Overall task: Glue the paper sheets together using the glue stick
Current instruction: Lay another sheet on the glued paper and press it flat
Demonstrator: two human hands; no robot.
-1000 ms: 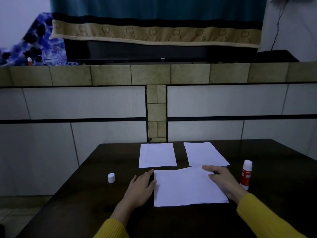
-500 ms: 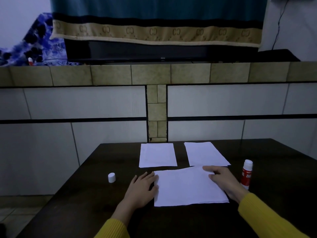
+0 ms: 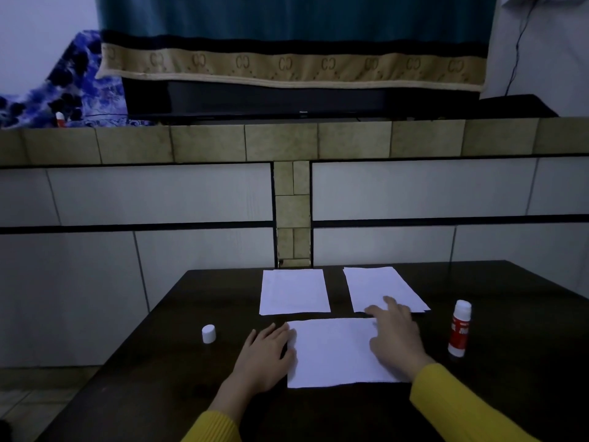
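Paper sheets lie in three white patches on the dark counter (image 3: 159,362): the near sheet (image 3: 334,352) in front of the person, a far left sheet (image 3: 294,291) and a far right sheet (image 3: 379,287) beyond it. The left hand (image 3: 266,358) rests flat on the counter, fingers straight, touching the near sheet's left edge as it did a moment ago. The right hand (image 3: 395,333) has left the near sheet's right side and reached forward, its straight fingers now touching the near edge of the far right sheet, gripping nothing. That suggests the near sheet is settled and the next one is being fetched for joining. The glue stick (image 3: 459,328) stands upright and uncapped to the right, untouched, and its white cap (image 3: 208,334) sits well apart on the left.
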